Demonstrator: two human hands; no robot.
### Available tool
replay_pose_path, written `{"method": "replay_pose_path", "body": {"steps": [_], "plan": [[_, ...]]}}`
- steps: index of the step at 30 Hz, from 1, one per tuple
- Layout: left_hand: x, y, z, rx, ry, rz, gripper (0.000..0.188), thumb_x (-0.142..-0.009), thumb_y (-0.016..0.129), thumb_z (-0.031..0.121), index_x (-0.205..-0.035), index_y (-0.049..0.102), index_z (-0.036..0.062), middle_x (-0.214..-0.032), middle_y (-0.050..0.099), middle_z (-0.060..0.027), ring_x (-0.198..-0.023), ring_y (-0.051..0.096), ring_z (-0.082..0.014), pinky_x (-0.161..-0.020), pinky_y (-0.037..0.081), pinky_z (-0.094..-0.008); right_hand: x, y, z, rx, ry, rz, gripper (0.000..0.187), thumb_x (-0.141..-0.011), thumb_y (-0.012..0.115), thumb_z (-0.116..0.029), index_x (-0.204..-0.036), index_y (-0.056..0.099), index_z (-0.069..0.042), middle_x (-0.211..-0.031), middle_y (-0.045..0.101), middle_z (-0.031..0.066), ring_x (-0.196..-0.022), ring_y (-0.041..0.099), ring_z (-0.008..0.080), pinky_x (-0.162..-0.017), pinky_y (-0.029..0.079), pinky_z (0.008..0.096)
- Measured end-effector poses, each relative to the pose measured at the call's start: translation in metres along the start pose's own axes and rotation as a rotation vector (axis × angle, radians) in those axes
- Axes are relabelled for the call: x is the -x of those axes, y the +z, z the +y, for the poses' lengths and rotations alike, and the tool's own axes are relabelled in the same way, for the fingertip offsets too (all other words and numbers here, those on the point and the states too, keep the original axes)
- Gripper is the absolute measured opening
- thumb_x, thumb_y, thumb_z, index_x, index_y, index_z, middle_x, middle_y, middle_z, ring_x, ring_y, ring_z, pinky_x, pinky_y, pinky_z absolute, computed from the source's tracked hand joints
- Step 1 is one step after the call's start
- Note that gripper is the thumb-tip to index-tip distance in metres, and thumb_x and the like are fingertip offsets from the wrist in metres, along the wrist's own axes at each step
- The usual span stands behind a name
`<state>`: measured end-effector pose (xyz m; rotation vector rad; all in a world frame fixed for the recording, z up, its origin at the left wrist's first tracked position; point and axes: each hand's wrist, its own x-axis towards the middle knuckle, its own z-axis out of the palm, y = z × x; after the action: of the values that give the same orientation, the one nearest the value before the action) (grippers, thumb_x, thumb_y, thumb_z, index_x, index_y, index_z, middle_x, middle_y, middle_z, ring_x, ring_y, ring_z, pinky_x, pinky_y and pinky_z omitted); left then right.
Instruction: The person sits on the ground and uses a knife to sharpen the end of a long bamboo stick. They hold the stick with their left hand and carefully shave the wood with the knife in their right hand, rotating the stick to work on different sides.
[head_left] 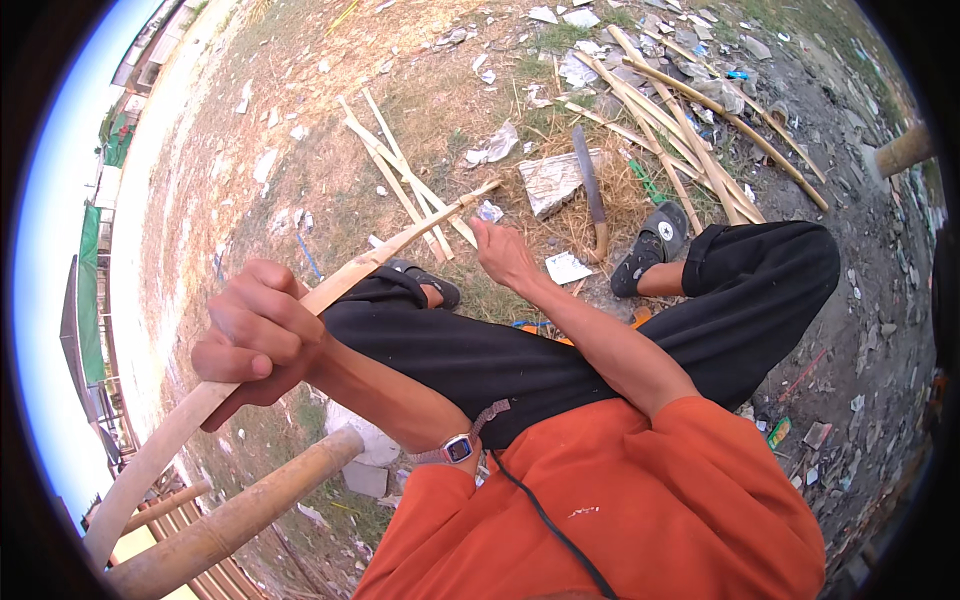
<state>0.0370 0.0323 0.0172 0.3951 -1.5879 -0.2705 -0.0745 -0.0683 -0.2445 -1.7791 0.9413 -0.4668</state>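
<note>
My left hand (pixel 265 335) is wrapped round a long, pale bamboo strip (pixel 385 250). The strip slants from the lower left edge to a narrow, splintered far end above my right hand. My right hand (pixel 505 255) is closed, its fingertips just below that far end. Whether they touch the strip, or hold anything, I cannot make out. A machete (pixel 588 180) with a dark blade and curved wooden handle rests against a pale block (pixel 552 185) beyond my right hand. Several split bamboo strips (pixel 400 180) lie crossed on the ground beyond the held one.
More bamboo strips and poles (pixel 690 130) are heaped at the far right. A thick bamboo pole (pixel 240 510) juts in at the lower left, and another pole end (pixel 903 150) at the right edge. Litter and rubble (pixel 850 310) cover the ground. My sandalled foot (pixel 650 245) stands near the machete.
</note>
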Motion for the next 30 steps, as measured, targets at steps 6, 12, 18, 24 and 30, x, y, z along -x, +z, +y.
{"method": "replay_pose_path", "body": {"steps": [6,12,18,24,30], "plan": [[0.005,-0.005,0.004,-0.03,-0.005,0.074,0.055,-0.091,0.029,0.059,-0.08,0.05,0.0101,-0.045,0.038,0.0021,-0.031,0.032,-0.0073,-0.042,0.014,-0.0259,-0.024,-0.004,0.037,0.43,-0.017,0.001,0.046,-0.095,0.034,-0.039,-0.094,0.059,-0.001,-0.078,0.062,0.0259,-0.077,0.06,0.0442,-0.068,0.047,0.0523],[0.0,-0.003,0.002,-0.046,0.005,0.067,0.055,-0.091,0.03,0.06,-0.08,0.05,0.0096,-0.046,0.039,0.0022,-0.031,0.032,-0.0076,-0.041,0.013,-0.0261,-0.054,-0.061,0.06,0.704,0.279,-0.015,0.052,-0.095,0.037,-0.043,-0.082,0.067,-0.003,-0.08,0.067,0.0158,-0.081,0.067,0.0281,-0.069,0.053,0.04],[-0.003,0.001,-0.004,0.005,-0.009,0.003,0.055,-0.09,0.031,0.061,-0.081,0.05,0.0096,-0.046,0.038,0.0027,-0.031,0.033,-0.0076,-0.041,0.013,-0.0258,-0.004,-0.083,-0.064,0.047,-0.023,-0.188,0.055,-0.096,0.033,-0.041,-0.076,0.059,0.002,-0.067,0.06,0.0199,-0.065,0.056,0.0316,-0.06,0.042,0.0427],[-0.004,0.009,-0.006,-0.061,-0.007,0.086,0.055,-0.091,0.031,0.06,-0.079,0.049,0.0094,-0.046,0.038,0.0022,-0.03,0.031,-0.0079,-0.04,0.012,-0.026,0.083,-0.081,-0.145,-0.256,-0.146,-0.174,0.041,-0.096,0.038,-0.03,-0.081,0.055,0.004,-0.068,0.054,0.0293,-0.068,0.055,0.0446,-0.061,0.039,0.0498],[-0.006,0.012,-0.006,-0.025,-0.005,0.028,0.055,-0.09,0.031,0.06,-0.077,0.047,0.0095,-0.046,0.038,0.0021,-0.03,0.032,-0.0079,-0.04,0.012,-0.0259,0.075,-0.07,-0.13,-0.089,-0.17,-0.078,0.04,-0.096,0.039,-0.03,-0.079,0.056,0.002,-0.065,0.056,0.0274,-0.063,0.055,0.0456,-0.059,0.043,0.0506]]}}
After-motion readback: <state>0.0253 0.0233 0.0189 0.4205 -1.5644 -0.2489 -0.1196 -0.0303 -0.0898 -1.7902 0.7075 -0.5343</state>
